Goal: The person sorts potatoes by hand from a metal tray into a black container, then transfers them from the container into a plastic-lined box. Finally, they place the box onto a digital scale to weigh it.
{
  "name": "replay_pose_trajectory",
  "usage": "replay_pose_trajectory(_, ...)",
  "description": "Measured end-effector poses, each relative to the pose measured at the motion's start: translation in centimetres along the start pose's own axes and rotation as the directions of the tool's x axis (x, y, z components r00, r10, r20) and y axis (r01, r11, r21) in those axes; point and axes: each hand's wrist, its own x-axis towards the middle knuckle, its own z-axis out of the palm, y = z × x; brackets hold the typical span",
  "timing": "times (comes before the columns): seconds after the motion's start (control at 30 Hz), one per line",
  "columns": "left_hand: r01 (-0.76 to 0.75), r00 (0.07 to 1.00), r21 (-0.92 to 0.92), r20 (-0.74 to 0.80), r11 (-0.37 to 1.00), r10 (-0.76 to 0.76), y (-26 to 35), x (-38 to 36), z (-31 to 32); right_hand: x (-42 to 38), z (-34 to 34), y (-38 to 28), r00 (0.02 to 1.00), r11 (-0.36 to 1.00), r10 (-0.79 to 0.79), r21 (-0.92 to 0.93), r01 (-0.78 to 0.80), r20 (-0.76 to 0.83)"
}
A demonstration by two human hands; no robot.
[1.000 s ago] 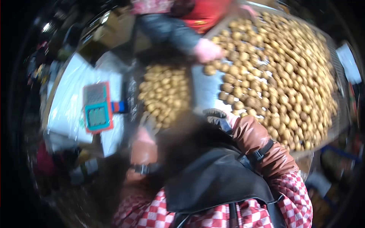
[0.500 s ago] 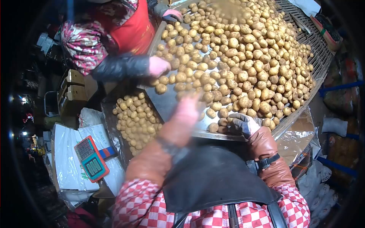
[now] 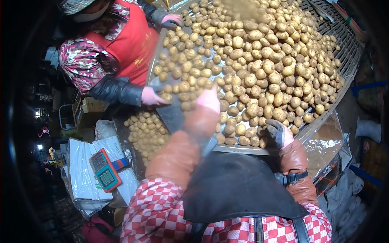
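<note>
My left hand, in a pink glove, reaches over the metal tray among loose potatoes. Motion smears its fingers, and I cannot make out whether a potato is in them. At the tray's near edge, my right hand, in a grey and pink glove, lies against the potatoes with its fingers stretched out and slightly bent. A large heap of potatoes covers most of the tray. Across from my left arm, another person's pink-gloved hand touches the tray's left edge near some potatoes.
Below the tray's left edge sits a lower pile of potatoes. A red and teal digital scale display stands by plastic-wrapped white boxes. A co-worker in a red apron stands at the left. Woven wicker borders the heap.
My left hand has moved slightly up and right across the tray. The co-worker's near hand has shifted down and left to the tray edge. Potatoes near the front edge have moved.
</note>
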Motion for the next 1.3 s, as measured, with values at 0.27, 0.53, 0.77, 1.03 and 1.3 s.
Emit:
replay_pose_trajectory(0.27,-0.043,0.998,0.072,-0.032,0.996,0.046,-1.3,4.0,0.9,-1.4,1.4,-3.6,0.993,0.983,0.102,0.161,-0.090,-0.065)
replay_pose_trajectory(0.53,-0.040,0.999,0.093,0.003,0.995,0.040,-1.5,4.1,1.2,6.0,5.9,-6.4,0.999,0.934,0.022,-0.355,-0.035,-0.041)
replay_pose_trajectory(0.77,-0.110,0.994,0.102,0.030,0.989,0.108,-3.7,7.7,4.4,4.8,0.6,-5.8,0.721,0.904,-0.303,0.053,0.425,-0.623)
replay_pose_trajectory(1.03,-0.057,0.997,0.095,0.064,0.994,0.051,-0.5,4.3,0.9,4.4,9.5,-2.6,0.960,0.849,-0.220,-0.519,0.101,-0.174)
replay_pose_trajectory(1.3,0.035,0.977,-0.365,0.208,0.930,0.045,-0.5,0.0,-0.1,4.7,11.5,-7.0,0.974,0.764,0.224,0.625,-0.156,-0.030)
